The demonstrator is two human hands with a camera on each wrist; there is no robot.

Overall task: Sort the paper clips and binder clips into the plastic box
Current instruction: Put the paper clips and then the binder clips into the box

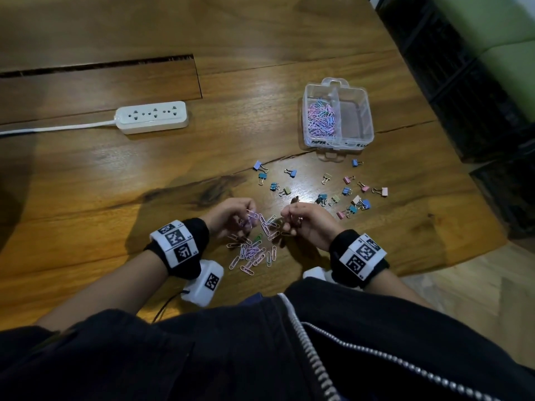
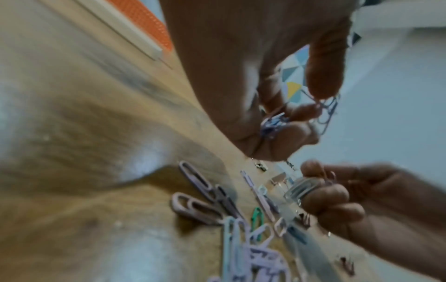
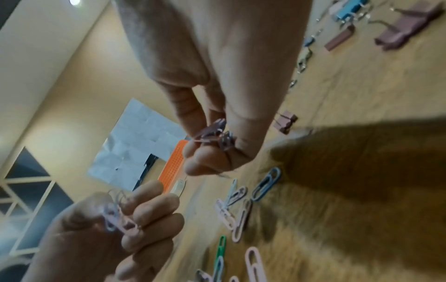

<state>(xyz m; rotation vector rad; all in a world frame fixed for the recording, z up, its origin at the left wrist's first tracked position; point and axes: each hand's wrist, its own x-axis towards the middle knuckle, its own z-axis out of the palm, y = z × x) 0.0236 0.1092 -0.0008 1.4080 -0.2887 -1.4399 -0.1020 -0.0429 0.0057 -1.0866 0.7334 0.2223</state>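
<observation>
My left hand (image 1: 246,215) pinches a small bunch of pastel paper clips (image 2: 277,122) just above the table. Close to its right, my right hand (image 1: 286,224) pinches a few more paper clips (image 3: 217,135). Below and between both hands lies a loose pile of paper clips (image 1: 252,253). Several coloured binder clips (image 1: 347,195) are scattered on the table beyond my right hand. The clear plastic box (image 1: 338,145) stands further back right; its left compartment holds a heap of paper clips (image 1: 320,118), and its right compartment (image 1: 354,117) looks empty.
A white power strip (image 1: 152,117) with its cable lies at the back left. A long slot (image 1: 101,65) cuts the wooden table behind it. The table's edge runs diagonally down the right side, past dark crates (image 1: 477,96).
</observation>
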